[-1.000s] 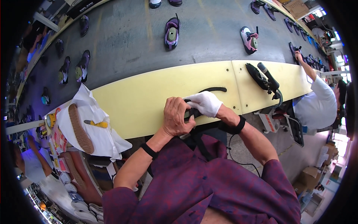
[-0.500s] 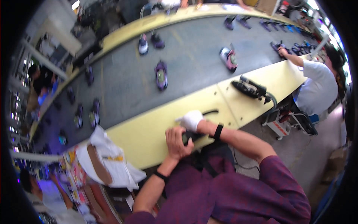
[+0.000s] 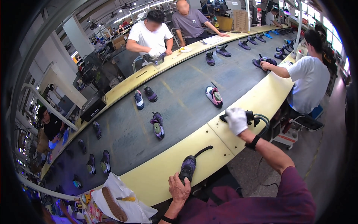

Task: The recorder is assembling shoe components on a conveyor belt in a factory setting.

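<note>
A black and purple sneaker (image 3: 188, 165) rests on the pale yellow table ledge (image 3: 149, 181) in front of me. My left hand (image 3: 179, 188) is closed around its near end, fingers on one side and thumb on the other. A curved black strip (image 3: 203, 150) lies beside the shoe's far end. To the right, my right hand (image 3: 237, 121) in a white glove is over a black hand-held tool (image 3: 247, 114) with a hose (image 3: 265, 120). The glove covers the tool's middle, and its fingers appear wrapped round it, slightly blurred.
Beyond the ledge runs a grey conveyor belt (image 3: 179, 93) carrying several sneakers, including a pink and white one (image 3: 214, 97). A shoe sole (image 3: 113, 204) lies on white cloth (image 3: 140, 211) at lower left. A co-worker (image 3: 309, 74) handles a shoe at right; others stand across the belt.
My right hand has left the sneaker and moved right onto the black tool. My left hand still holds the shoe, now in fuller view. The head view has tilted up.
</note>
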`<move>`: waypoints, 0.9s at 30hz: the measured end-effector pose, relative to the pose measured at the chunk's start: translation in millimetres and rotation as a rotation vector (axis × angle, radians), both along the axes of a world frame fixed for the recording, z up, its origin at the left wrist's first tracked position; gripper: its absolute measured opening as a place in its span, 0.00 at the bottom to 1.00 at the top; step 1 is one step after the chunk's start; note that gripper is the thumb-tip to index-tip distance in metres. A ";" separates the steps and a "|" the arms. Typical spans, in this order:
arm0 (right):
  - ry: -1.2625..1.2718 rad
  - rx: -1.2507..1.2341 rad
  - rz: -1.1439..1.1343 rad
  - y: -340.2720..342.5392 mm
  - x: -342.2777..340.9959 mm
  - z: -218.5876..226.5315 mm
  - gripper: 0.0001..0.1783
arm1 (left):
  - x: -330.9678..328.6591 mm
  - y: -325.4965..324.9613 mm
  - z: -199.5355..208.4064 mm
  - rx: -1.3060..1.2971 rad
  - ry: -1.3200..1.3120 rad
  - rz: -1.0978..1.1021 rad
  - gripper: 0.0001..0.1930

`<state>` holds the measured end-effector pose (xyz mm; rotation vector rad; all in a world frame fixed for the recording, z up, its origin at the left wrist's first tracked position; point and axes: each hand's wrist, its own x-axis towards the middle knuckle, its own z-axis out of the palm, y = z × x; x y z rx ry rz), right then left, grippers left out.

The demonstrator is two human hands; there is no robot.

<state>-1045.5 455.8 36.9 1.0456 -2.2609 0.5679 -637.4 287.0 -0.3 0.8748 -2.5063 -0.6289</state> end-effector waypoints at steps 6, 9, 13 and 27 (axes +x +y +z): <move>-0.298 0.239 -0.134 26.6 -54.6 -27.9 0.27 | -45.7 45.7 21.6 0.346 -0.235 -0.057 0.49; -0.452 0.372 -0.043 33.1 -58.6 -5.5 0.24 | -82.5 56.5 25.8 0.372 -0.346 -0.099 0.51; -0.642 0.455 -0.042 37.8 -49.5 25.4 0.31 | -111.3 41.4 -7.5 0.487 -0.178 -0.257 0.52; -1.096 -0.383 -0.048 203.9 78.5 -13.4 0.17 | -182.6 41.0 19.9 -0.299 -0.309 -0.802 0.46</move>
